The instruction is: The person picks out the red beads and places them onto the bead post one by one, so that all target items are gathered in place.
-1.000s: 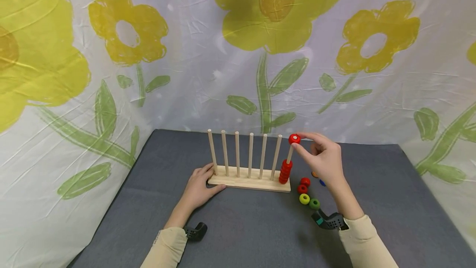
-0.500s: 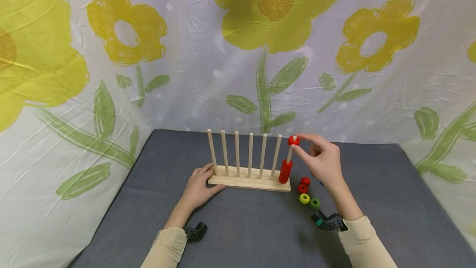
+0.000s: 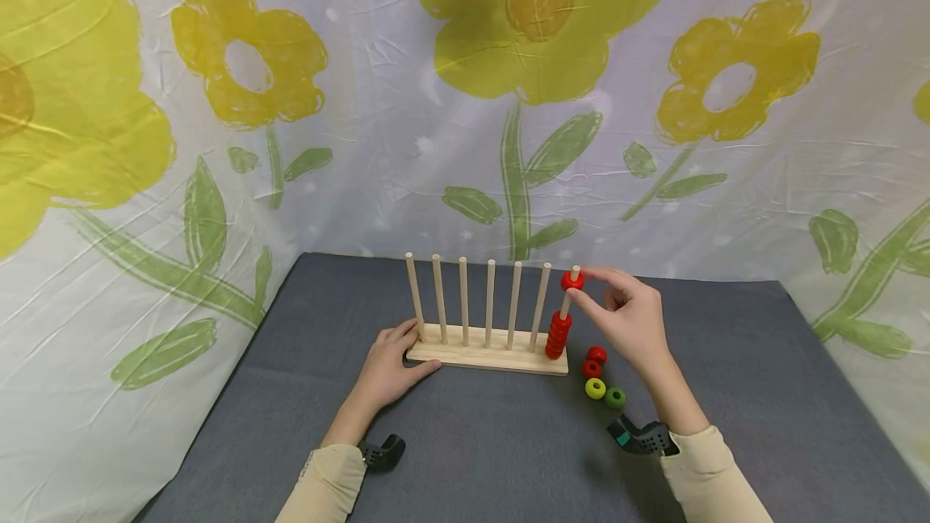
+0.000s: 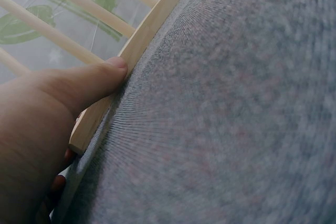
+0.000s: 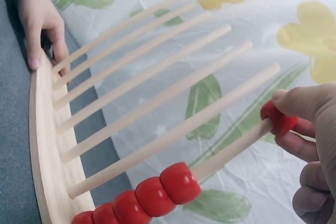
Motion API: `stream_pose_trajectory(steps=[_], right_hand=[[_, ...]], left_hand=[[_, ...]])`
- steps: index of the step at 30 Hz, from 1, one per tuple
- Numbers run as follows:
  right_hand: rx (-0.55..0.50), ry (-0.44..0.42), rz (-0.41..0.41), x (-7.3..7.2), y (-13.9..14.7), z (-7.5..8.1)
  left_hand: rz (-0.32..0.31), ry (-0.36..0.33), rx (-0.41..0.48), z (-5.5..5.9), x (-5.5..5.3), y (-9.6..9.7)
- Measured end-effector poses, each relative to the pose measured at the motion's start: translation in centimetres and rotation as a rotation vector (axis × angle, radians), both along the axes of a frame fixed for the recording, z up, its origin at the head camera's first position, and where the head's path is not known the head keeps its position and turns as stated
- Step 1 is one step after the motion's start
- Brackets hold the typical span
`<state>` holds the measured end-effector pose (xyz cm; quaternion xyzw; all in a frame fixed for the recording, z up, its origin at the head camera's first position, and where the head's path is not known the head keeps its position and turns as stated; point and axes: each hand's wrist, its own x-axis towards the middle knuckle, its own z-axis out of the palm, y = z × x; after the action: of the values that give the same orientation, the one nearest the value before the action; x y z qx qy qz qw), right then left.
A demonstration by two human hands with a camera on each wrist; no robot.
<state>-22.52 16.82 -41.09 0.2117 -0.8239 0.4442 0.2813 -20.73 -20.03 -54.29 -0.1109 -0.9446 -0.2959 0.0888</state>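
Observation:
A wooden peg stand (image 3: 485, 357) has a flat base and a row of several upright pegs. My left hand (image 3: 387, 370) grips the base's left end. Its thumb (image 4: 107, 74) lies along the front edge, and its other fingers are partly hidden behind the end. At the rightmost peg, my right hand (image 3: 630, 315) pinches a red bead (image 3: 572, 281) between thumb and fingers. The peg's tip pokes out above this bead. Lower on the same peg sits a stack of red beads (image 5: 152, 196), apart from the pinched one.
Two loose red beads (image 3: 592, 368), a yellow bead (image 3: 595, 388) and a green bead (image 3: 615, 398) lie right of the stand on the dark grey cloth (image 3: 479, 442). A flower-printed curtain (image 3: 378, 144) hangs behind the table.
The right hand has lowered the red bead slightly from the rightmost peg's top, so more of the tip shows. Orange and blue beads behind that hand have gone out of sight. The left hand stays put.

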Motion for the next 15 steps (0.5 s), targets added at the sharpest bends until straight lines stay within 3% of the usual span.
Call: stream_pose_trajectory(steps=[15], right_hand=[[0.024, 0.012, 0.002, 0.09, 0.57, -0.33]], left_hand=[[0.0, -0.01, 0.001, -0.01, 0.01, -0.06]])
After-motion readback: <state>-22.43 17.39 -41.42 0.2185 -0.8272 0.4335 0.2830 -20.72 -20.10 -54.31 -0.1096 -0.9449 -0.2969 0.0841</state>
